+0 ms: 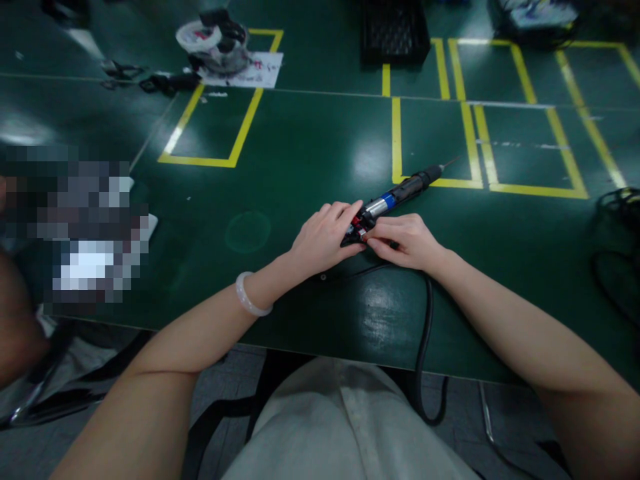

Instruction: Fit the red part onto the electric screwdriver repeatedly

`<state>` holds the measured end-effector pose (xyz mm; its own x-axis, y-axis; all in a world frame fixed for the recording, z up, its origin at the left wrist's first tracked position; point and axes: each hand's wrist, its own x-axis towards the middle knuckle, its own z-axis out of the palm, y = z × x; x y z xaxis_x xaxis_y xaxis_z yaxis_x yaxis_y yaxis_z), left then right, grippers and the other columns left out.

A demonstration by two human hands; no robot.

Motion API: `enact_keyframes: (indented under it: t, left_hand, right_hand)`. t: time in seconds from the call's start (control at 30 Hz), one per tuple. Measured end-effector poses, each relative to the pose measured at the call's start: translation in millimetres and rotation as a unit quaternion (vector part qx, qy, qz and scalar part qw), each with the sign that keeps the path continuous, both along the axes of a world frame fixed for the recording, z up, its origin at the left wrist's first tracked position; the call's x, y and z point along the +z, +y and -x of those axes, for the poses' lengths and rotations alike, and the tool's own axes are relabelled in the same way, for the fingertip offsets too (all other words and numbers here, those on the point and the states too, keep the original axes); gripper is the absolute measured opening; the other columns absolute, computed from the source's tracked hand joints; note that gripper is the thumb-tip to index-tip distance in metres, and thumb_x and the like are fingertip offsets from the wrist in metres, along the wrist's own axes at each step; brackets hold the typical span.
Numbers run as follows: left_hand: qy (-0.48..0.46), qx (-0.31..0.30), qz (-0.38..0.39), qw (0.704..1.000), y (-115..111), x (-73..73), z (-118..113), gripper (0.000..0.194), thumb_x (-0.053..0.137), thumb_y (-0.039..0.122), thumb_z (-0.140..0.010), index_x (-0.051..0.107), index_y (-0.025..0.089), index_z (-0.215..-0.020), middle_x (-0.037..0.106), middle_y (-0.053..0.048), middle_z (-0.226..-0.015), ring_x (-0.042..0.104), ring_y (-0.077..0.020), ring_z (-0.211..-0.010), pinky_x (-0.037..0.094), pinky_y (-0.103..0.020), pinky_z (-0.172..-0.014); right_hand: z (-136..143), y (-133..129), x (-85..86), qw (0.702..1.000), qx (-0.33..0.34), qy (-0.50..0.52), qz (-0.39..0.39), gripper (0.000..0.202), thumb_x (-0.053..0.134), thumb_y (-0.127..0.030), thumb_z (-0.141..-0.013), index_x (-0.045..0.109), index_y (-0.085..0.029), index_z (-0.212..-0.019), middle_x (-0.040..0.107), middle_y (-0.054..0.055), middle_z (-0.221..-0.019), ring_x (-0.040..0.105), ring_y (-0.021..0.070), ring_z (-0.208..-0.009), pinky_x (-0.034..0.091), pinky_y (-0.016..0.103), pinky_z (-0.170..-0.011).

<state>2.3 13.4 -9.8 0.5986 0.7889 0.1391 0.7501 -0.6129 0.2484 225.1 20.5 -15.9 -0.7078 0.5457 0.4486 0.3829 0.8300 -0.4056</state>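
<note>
A pen-shaped electric screwdriver (400, 195), black with a silver and blue band, lies slanted on the green table, its thin bit pointing to the far right. My left hand (325, 235) is closed around its near end, where small red, white and black parts show between the fingers. From the right, my right hand (407, 241) pinches at those parts; its fingertips hide whatever is between them. A tiny round metal piece (323, 277) rests on the table below my left hand. A black cable (428, 327) runs from under my hands over the table edge.
Yellow tape (397, 137) outlines areas on the table (320, 133). Farther back are a black tray (395, 33) and a clear bag (220, 50) on a white sheet (267, 69). Coiled black cables (617, 257) lie at the right. Another person's arm (20, 320) is at the left.
</note>
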Motion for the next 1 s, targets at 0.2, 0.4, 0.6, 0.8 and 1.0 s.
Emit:
enact_keyframes:
  t: [0.2, 0.4, 0.6, 0.8, 1.0]
  left_hand:
    - [-0.005, -0.003, -0.017, 1.000, -1, -2.7, -1, 0.075, 0.061, 0.055, -0.097, 0.043, 0.007, -0.151, 0.056, -0.018, -0.134, 0.054, -0.0326, -0.112, 0.046, -0.043, -0.096]
    - [0.024, 0.015, -0.030, 0.999, -4, 0.1, -5, 0.071, 0.055, 0.056, -0.100, 0.044, 0.008, -0.152, 0.057, -0.018, -0.133, 0.055, -0.0322, -0.109, 0.046, -0.041, -0.089]
    - [0.057, 0.039, -0.039, 0.997, -8, 4.8, -12, 0.068, 0.057, 0.055, -0.100, 0.046, 0.009, -0.150, 0.058, -0.017, -0.131, 0.056, -0.0318, -0.107, 0.045, -0.041, -0.086]
    - [0.065, 0.048, -0.037, 0.996, -8, 6.5, -14, 0.058, 0.059, 0.047, -0.103, 0.048, 0.011, -0.147, 0.059, -0.015, -0.129, 0.056, -0.0303, -0.109, 0.044, -0.039, -0.088]
    - [0.082, 0.054, -0.037, 0.995, -8, 6.6, -15, 0.060, 0.064, 0.042, -0.101, 0.046, 0.011, -0.149, 0.058, -0.017, -0.132, 0.055, -0.0313, -0.110, 0.045, -0.039, -0.089]
  right_hand:
    - [0, 0, 0.1, 1.000, 0.002, -0.005, 0.012, 0.027, 0.049, -0.026, -0.100, 0.062, -0.018, -0.078, 0.059, 0.001, -0.069, 0.054, 0.0116, -0.061, 0.035, 0.026, -0.058]
    - [1, -1, 0.4, 1.000, 0.002, -0.011, 0.015, 0.029, 0.048, -0.027, -0.100, 0.062, -0.018, -0.077, 0.060, 0.002, -0.069, 0.056, 0.0122, -0.062, 0.037, 0.026, -0.060]
    - [2, -1, -0.5, 1.000, -0.004, -0.006, 0.029, 0.031, 0.048, -0.027, -0.100, 0.062, -0.018, -0.074, 0.063, 0.003, -0.069, 0.057, 0.0128, -0.063, 0.038, 0.026, -0.060]
    - [2, 2, -2.2, 0.979, -0.069, 0.107, 0.157, 0.032, 0.051, -0.037, -0.101, 0.066, -0.018, -0.079, 0.059, -0.003, -0.055, 0.053, 0.0100, -0.049, 0.039, 0.024, -0.054]
    - [0, 8, -5.1, 0.913, -0.125, 0.243, 0.304, 0.045, 0.058, -0.057, -0.095, 0.062, -0.019, -0.071, 0.053, -0.005, -0.045, 0.049, 0.0093, -0.037, 0.038, 0.023, -0.044]
